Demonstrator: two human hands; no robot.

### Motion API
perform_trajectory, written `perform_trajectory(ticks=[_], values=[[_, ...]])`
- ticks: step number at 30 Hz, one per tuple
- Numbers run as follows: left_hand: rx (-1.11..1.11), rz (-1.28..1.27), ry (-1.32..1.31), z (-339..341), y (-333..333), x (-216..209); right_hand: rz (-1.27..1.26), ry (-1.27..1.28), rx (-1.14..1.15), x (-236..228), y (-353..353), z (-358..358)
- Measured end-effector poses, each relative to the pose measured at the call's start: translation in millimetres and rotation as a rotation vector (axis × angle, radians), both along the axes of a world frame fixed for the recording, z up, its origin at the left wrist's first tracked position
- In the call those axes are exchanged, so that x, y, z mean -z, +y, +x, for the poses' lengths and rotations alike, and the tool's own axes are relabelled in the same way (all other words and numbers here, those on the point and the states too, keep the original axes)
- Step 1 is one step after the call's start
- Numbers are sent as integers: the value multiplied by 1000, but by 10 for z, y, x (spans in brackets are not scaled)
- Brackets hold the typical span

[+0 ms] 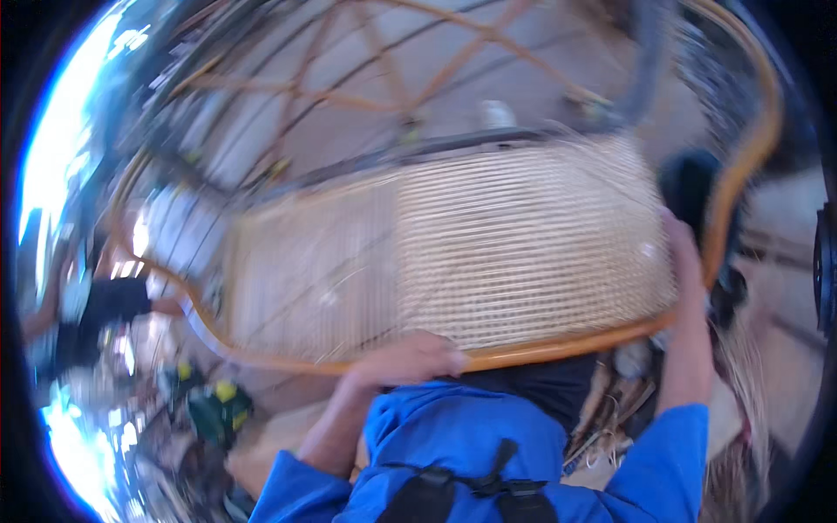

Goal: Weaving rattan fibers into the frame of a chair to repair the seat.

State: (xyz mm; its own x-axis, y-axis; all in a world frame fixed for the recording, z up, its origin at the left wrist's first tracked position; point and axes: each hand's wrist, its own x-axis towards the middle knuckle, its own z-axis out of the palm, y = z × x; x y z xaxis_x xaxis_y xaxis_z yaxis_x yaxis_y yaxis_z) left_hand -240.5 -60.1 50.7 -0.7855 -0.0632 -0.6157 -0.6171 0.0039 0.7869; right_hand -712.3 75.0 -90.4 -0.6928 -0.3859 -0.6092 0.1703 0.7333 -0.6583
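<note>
In front of me lies a wide rattan seat frame, its near edge a curved orange-brown rail (558, 350). On the right, the seat is closely woven with pale cane (532, 253); on the left, thin parallel strands (314, 270) are stretched from far to near with gaps. My left hand (411, 357) is closed over the near rail, close to the middle. My right hand (686, 253) is at the right edge of the woven part, blurred by motion, its fingers mostly hidden. Loose thin strands (593, 152) stick up along the far right edge.
A bent rattan pole (745, 166) rises at the right, and crossed poles (401, 70) stand beyond the seat. Loose fibre (741, 383) lies at the lower right. Another person's arm (166, 305) shows at the far left, near a dark green and yellow object (218, 410).
</note>
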Motion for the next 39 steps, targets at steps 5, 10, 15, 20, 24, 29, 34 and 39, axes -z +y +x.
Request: perform_trajectory(ticks=[5, 10, 15, 20, 24, 29, 34, 39], values=[[-85, -134, -186, 658, 781, 73, -34, 885, -156, 77, 86, -36], [-414, -280, -276, 1293, 894, 34, -296, 855, -141, -120, 0, 714], [-813, -652, -287, 1792, 936, 136, -456, 339, -502, -101, -536, 2155], [-1107, -521, -425, 2001, 948, 150, -409, 303, -845, -612, -1198, 3512], [-1158, -516, -408, 2038, 1069, 265, -297, 473, -1018, -492, -1415, 3906], [-1217, -528, -343, 2136, 1143, 378, -154, 171, -953, -557, -1521, 3936], [-1401, -460, -338, 2224, 1004, 273, -333, 207, -926, -416, -1485, 3851], [-1477, -442, -223, 2119, 910, 204, -209, -14, -833, -563, -1493, 3878]])
